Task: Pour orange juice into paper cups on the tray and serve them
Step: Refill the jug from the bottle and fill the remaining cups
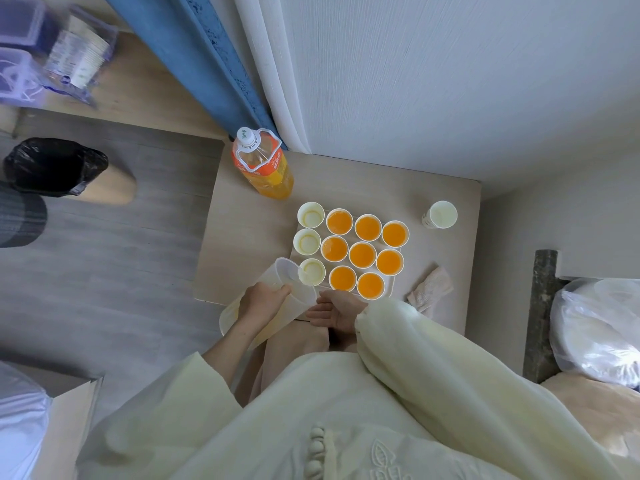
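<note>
The left hand (pixel 261 301) is gripping a clear plastic pitcher (pixel 281 277), with the fingers curling round its wall. It is tilting the pitcher so that the spout is reaching over the rim of the near-left cup (pixel 312 271) on the tray (pixel 390 281). The pitcher is looking almost drained, with only a pale tint showing through its side, and I cannot tell whether any juice is running out. The right hand (pixel 337 311) is lying open with the palm turned up and the fingers loose, holding nothing. It is just beside the tray's near edge, though whether it is touching the tray I cannot tell.

The tray is sitting on the pale tabletop (pixel 242 237) and carrying eleven paper cups packed in close rows. Eight filled cups (pixel 362 255) are showing bright orange juice. The three in the left column are looking pale inside: the near-left one, the middle-left cup (pixel 307 241) and the far-left cup (pixel 310 214).

A large juice bottle (pixel 263 164) with a white cap is standing at the far-left corner of the tabletop, apart from the tray. A lone cup (pixel 440 214), pale inside, is standing to the right of the tray. A crumpled napkin (pixel 431 287) is lying near the tray's near-right corner. On the floor to the left, a bin (pixel 52 166) is wearing a black liner.
</note>
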A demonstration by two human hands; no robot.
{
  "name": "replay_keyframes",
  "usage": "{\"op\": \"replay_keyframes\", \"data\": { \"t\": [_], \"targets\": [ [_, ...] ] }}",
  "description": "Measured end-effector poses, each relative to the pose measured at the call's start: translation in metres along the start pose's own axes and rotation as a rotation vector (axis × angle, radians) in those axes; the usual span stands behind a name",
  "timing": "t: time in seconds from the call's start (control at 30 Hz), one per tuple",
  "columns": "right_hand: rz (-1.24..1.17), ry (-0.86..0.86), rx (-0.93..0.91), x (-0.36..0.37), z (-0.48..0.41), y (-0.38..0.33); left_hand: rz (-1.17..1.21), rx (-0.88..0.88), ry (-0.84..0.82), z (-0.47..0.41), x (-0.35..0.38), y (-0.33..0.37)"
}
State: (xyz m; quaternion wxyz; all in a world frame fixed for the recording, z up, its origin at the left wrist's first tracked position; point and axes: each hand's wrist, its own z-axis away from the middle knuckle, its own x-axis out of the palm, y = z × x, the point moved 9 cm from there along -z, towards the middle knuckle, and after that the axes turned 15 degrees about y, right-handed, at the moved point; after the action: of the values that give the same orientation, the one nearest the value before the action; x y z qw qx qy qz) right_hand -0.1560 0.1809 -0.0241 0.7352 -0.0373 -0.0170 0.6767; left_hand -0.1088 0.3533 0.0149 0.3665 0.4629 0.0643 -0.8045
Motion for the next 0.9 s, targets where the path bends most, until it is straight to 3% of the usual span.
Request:
{"op": "replay_keyframes", "data": {
  "t": [0.9],
  "targets": [
    [-0.075, -0.010, 0.036, -0.001, -0.003, -0.001, -0.098, 0.007, 0.042, -0.003, 0.004, 0.011]
  ]
}}
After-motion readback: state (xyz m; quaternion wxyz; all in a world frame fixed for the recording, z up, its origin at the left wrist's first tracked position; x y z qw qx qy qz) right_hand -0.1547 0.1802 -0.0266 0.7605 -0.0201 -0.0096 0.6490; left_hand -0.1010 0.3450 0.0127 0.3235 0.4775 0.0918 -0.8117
